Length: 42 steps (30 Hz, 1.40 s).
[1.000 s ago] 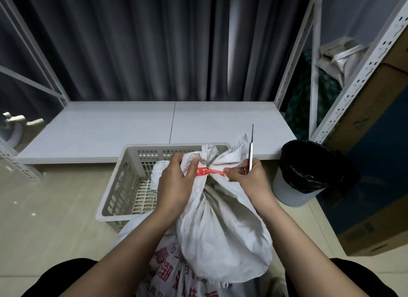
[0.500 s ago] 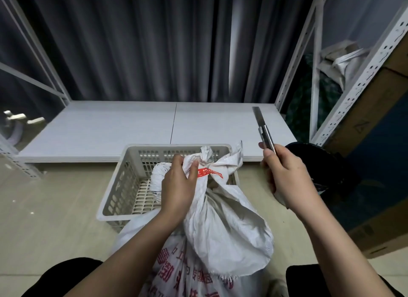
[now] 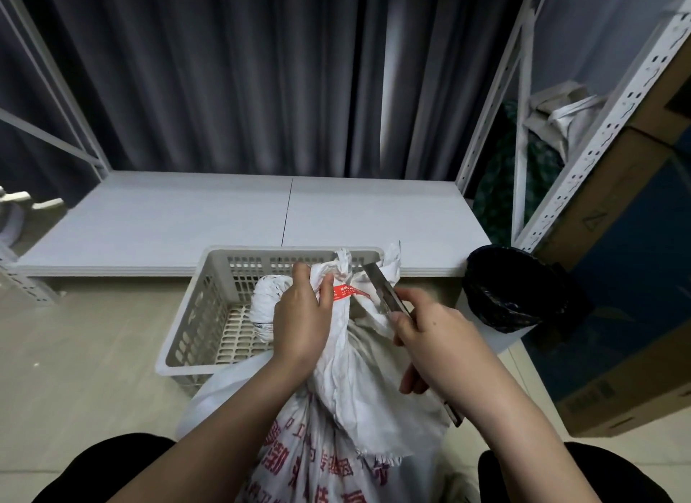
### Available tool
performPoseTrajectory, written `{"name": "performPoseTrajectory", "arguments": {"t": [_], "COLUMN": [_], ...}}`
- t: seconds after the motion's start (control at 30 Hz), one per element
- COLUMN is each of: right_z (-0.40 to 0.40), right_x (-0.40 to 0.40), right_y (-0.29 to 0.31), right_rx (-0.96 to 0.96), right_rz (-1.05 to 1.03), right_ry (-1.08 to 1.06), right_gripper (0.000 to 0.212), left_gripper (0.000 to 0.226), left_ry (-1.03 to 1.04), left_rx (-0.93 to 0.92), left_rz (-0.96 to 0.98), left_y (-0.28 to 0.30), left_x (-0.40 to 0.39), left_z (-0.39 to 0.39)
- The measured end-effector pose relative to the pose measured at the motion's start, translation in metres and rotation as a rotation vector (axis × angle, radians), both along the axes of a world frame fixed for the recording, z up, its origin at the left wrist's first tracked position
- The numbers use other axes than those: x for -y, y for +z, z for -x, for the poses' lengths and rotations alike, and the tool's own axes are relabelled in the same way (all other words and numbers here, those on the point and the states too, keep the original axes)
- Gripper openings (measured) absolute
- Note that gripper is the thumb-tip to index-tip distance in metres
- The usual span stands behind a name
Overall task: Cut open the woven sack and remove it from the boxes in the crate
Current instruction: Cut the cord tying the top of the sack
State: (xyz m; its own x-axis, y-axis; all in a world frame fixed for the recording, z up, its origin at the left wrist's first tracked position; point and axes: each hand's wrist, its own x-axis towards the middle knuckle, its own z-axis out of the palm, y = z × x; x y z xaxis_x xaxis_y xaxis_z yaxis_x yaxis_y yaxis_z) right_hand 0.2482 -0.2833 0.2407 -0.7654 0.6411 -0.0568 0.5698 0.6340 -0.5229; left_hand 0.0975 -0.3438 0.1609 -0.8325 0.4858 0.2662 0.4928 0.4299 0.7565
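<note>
large red chinese characters are printed on the white woven plastic sack [image 3: 318, 461], below and between the two hands; they cannot be read clearly. white print is carried on the red tape band [image 3: 346, 291] beside the left thumb, too small to be read.

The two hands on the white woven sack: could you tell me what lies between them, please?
In the head view, the sack's bunched neck with its red tape band lies between the left hand and right hand, whose utility knife blade points toward it.
</note>
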Motion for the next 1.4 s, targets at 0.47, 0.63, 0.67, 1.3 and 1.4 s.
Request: {"name": "performPoseTrajectory", "arguments": {"t": [0.47, 0.63, 0.67, 1.3, 1.4], "right_z": [0.021, 0.022, 0.022, 0.036, 0.039], "right_x": [0.016, 0.018, 0.019, 0.022, 0.022], "right_y": [-0.014, -0.019, -0.019, -0.021, -0.021], "right_rx": [0.063, 0.068, 0.064, 0.143, 0.199], "right_rz": [-0.155, -0.184, -0.184, -0.218, -0.202], "right_ry": [0.012, -0.019, -0.023, 0.002, 0.041], "right_gripper": [0.013, 0.018, 0.017, 0.025, 0.026], "left_gripper": [0.024, 0.026, 0.027, 0.023, 0.020], "left_ry": [-0.062, -0.069, -0.069, -0.179, -0.199], "left_rx": [-0.098, -0.127, -0.134, -0.199, -0.217], "left_rz": [0.016, 0.033, 0.034, 0.003, -0.010], "left_y": [-0.002, -0.002, -0.002, -0.002, -0.002], "left_x": [-0.001, -0.002, -0.002, 0.003, 0.004], "left_z": [-0.002, -0.002, -0.002, -0.006, -0.007]}}
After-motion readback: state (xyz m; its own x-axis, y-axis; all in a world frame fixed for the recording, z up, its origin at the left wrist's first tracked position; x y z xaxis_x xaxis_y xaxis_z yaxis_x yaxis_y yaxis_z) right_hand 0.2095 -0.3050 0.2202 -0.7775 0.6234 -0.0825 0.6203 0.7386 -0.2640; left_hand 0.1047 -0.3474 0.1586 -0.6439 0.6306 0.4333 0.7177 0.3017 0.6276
